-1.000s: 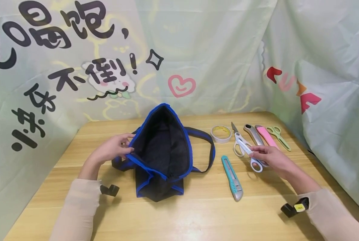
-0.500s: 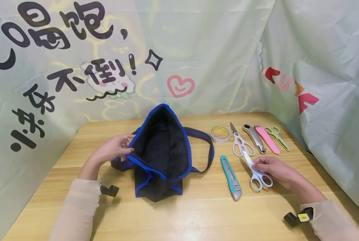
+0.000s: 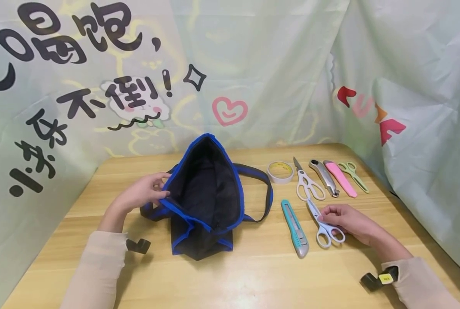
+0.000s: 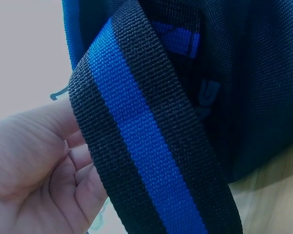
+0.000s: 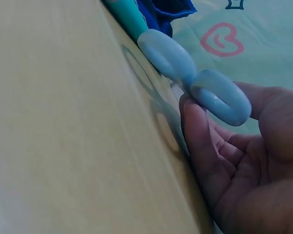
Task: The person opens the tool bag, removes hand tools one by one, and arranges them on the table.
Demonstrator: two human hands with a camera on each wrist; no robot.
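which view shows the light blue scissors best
The head view: the whole light blue scissors lie on the table, pinched by the right hand. The right wrist view shows only their handle loops; the left wrist view shows none.

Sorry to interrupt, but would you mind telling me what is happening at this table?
A person sits at a wooden table. The left hand holds the rim of a black bag with blue trim, keeping its mouth open. The right hand pinches a pair of light blue scissors lying on the table beside a teal utility knife. Behind them lie a tape roll, white scissors and more cutting tools.
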